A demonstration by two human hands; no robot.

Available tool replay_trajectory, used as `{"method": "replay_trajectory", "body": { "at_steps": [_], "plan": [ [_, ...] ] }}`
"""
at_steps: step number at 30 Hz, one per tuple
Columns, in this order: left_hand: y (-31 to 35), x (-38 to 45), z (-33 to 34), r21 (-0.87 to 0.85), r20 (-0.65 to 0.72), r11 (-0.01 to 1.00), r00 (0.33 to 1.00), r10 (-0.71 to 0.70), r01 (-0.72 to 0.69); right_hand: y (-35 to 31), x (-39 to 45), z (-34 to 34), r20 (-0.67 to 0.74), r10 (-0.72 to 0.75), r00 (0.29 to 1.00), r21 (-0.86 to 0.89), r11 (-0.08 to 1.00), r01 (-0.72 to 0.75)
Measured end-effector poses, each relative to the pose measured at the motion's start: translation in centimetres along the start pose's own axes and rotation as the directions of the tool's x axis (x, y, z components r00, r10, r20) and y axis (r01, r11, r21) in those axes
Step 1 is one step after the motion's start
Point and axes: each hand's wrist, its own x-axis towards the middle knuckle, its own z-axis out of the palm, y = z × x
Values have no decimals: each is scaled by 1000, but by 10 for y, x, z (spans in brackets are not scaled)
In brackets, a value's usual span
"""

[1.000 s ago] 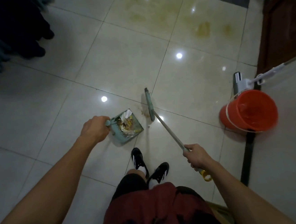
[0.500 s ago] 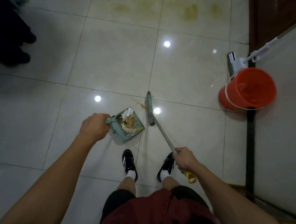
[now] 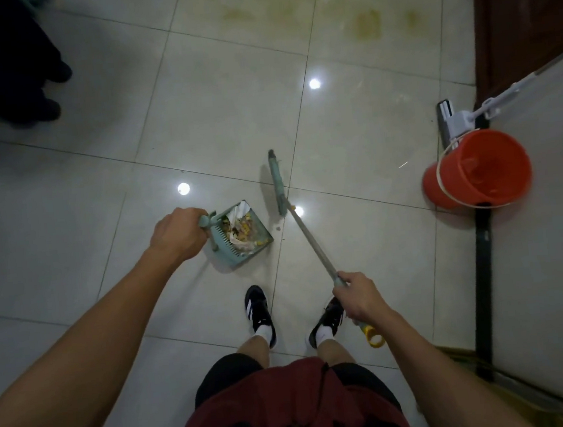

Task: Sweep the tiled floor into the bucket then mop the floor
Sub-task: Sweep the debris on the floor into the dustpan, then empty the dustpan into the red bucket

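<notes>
Head view, looking down: left hand [image 3: 179,235] at centre left, fingers curled tight round the handle of a green dustpan [image 3: 241,239] full of litter, pan at centre of frame above the black shoes [image 3: 260,313]. Right hand [image 3: 360,298] at lower centre right, wrapped round the shaft of the broom [image 3: 304,237], yellow end cap below the wrist, green head just right of the dustpan, apart from it. Red bucket [image 3: 482,170] at right edge of the tiled floor [image 3: 222,115], well apart from the pan, white mop [image 3: 453,121] leaning just above it. Yellowish stains at upper centre.
</notes>
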Motion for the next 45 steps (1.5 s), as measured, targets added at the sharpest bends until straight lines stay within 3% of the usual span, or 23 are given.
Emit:
{"method": "replay_trajectory", "body": {
  "at_steps": [8, 13, 17, 23, 27, 31, 40, 45],
  "plan": [
    [3, 3, 6, -7, 13, 1000, 1000, -18, 18, -4, 43, -3, -41, -25, 999, -365, 931, 8],
    [10, 3, 14, 9, 10, 1000, 1000, 4, -4, -2, 62, 3, 55, 18, 998, -406, 914, 6],
    [17, 5, 17, 33, 14, 999, 999, 32, -33, 0, 53, 17, 180, 36, 983, -323, 946, 24],
    [26, 7, 15, 94, -9, 993, 998, 68, -67, -7, 30, 29, 257, 21, 966, -44, 999, -10],
    [30, 6, 11, 20, 57, 999, 998, 35, -36, -7, 17, 26, 286, 72, 955, 175, 976, -126],
    [24, 6, 5, -115, 155, 993, 988, -17, 35, -5, 3, 14, 259, 90, 962, 255, 954, -158],
    [29, -9, -7, -100, 35, 995, 999, -18, 21, -9, -25, -21, 88, 80, 993, 257, 961, -100],
    [52, -9, -23, -94, 11, 994, 999, 52, -50, 5, -32, -37, 11, 134, 991, 361, 924, -129]
  ]
}}
